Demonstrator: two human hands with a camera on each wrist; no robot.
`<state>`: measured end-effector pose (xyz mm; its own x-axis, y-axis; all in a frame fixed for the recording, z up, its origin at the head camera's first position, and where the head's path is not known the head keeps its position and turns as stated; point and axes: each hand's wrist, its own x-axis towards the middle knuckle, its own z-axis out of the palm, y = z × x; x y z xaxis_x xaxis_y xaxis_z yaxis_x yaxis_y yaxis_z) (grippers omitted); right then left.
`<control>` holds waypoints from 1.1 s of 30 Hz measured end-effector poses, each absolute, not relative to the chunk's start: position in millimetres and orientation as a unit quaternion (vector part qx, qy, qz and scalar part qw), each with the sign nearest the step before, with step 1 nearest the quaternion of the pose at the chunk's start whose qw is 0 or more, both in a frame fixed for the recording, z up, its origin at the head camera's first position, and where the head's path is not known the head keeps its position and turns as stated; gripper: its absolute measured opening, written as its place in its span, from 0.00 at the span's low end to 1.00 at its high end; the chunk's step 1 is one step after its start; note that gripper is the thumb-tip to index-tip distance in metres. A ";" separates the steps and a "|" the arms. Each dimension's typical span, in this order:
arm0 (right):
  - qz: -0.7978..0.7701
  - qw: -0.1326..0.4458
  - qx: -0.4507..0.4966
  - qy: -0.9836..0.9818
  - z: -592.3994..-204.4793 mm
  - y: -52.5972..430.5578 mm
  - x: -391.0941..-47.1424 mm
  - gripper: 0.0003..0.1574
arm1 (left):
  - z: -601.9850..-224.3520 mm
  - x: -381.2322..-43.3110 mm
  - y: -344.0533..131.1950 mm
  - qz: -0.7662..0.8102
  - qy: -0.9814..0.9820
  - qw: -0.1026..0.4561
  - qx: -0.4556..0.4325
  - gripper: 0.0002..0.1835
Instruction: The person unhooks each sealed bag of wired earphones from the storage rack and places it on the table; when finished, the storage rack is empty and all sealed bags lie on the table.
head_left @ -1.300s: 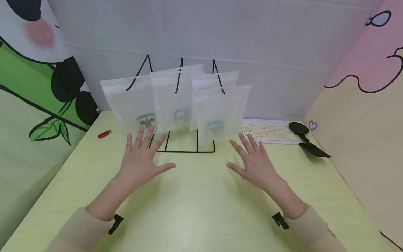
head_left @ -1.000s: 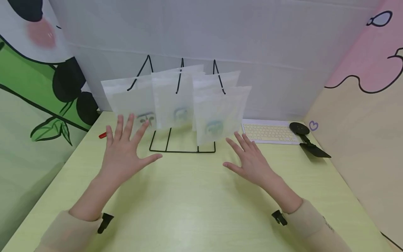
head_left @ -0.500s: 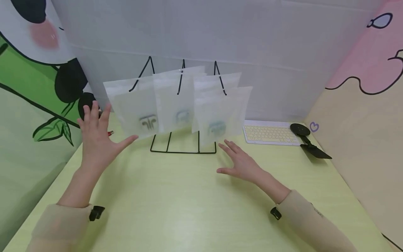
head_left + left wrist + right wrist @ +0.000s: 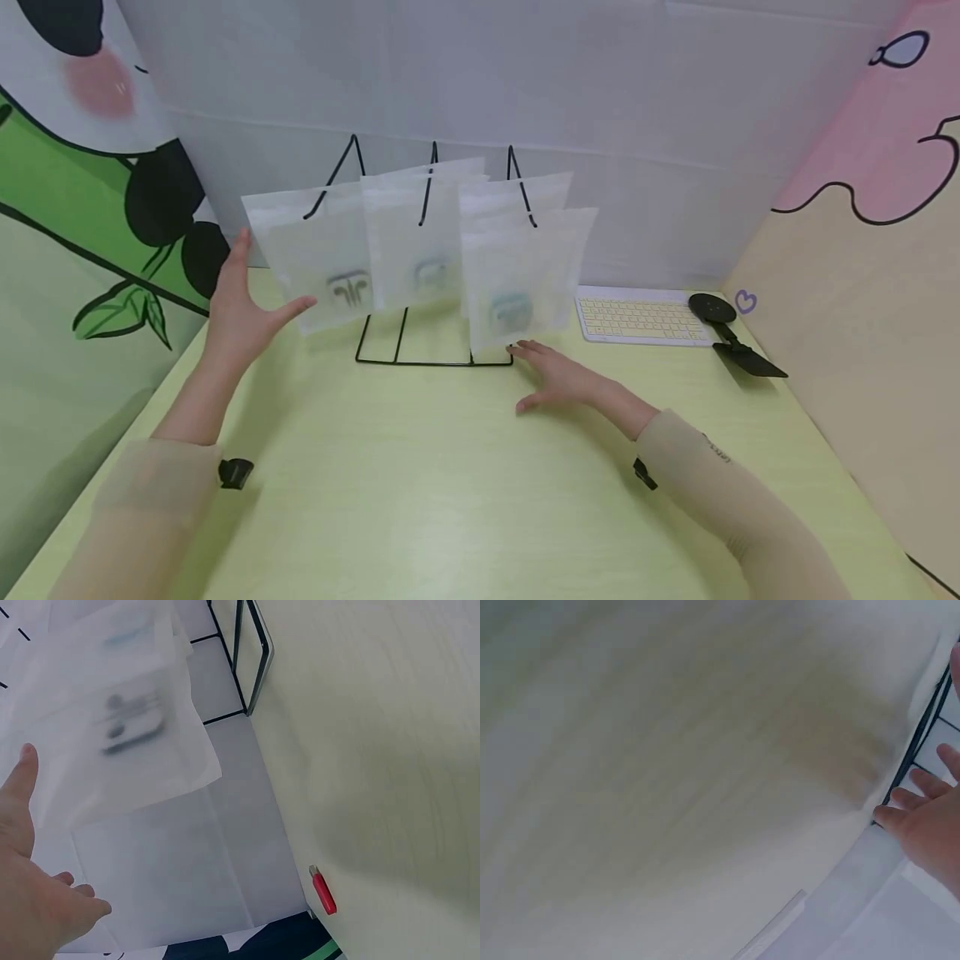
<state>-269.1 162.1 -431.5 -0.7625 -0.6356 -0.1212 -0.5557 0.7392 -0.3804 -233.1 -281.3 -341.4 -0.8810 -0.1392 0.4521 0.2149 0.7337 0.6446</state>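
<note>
White bags (image 4: 397, 242) are hung on the 3 hooks (image 4: 426, 200) of the black rack (image 4: 435, 364); this part seems done. The left hand (image 4: 242, 321) is opened wide beside the leftmost bag (image 4: 307, 250); the right hand (image 4: 558, 377), thumb apart, is placed near the rack's base. Nothing is gripped; contact cannot be told. Handling seems not yet begun.

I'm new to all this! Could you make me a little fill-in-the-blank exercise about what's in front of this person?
1. In the head view, the keyboard lies to the ____ of the wire rack.
2. Of the hanging bags, the left hand is closest to the one on the far ____ in the head view.
3. In the left wrist view, the body of the small stick on the table is coloured ____.

Missing words: right; left; red.
</note>
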 end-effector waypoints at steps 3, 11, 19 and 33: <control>-0.167 0.133 -0.328 0.920 -435.1 164.3 -277.6 0.64 | -340.6 -239.8 -283.4 -0.388 -0.889 0.245 -0.017 0.59; -0.179 0.155 -0.366 0.900 -437.1 172.6 -285.9 0.58 | -341.2 -249.4 -287.7 -0.466 -0.861 0.204 -0.015 0.55; -0.165 0.159 -0.403 0.886 -436.1 182.2 -287.6 0.57 | -346.4 -259.4 -295.0 -0.521 -0.830 0.190 -0.063 0.48; -0.186 0.155 -0.374 0.895 -445.8 178.2 -296.8 0.51 | -352.7 -262.2 -293.3 -0.473 -0.855 0.211 -0.041 0.27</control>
